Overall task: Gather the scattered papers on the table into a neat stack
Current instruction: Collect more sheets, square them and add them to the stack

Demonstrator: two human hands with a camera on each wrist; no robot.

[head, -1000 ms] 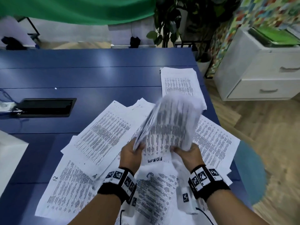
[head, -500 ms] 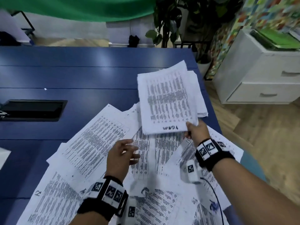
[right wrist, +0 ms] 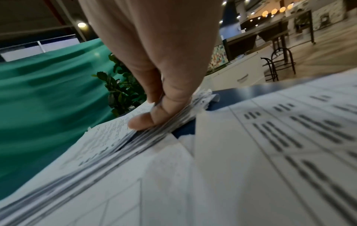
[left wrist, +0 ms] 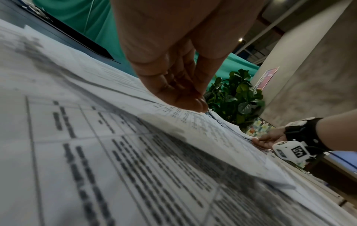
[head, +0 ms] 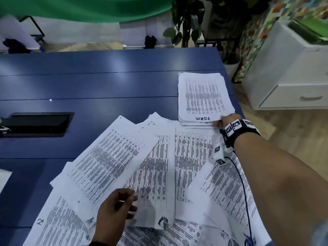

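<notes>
A paper stack (head: pixel 202 96) marked "FORM" lies flat at the far right of the blue table (head: pixel 88 82). My right hand (head: pixel 222 121) pinches its near right corner, thumb on top (right wrist: pixel 142 120), fingers under the upper sheets. Several scattered printed sheets (head: pixel 156 174) fan out overlapping across the near half of the table. My left hand (head: pixel 132 204) is down on them at the front, its fingertips (left wrist: pixel 195 104) drawn together on a loose sheet (head: pixel 108 164). Its thumb is hidden in the head view.
A black recessed cable box (head: pixel 39 124) sits in the table at the left. The table's right edge runs just past the stack; beyond it stand a white drawer cabinet (head: pixel 287 82) and a potted plant (head: pixel 188 23). Another white sheet (head: pixel 3 180) pokes in at the left.
Both hands held the "FORM" bundle near me. The right hand then carried it to the far right and laid it on the stack; the left hand let go and dropped to the scattered sheets.
</notes>
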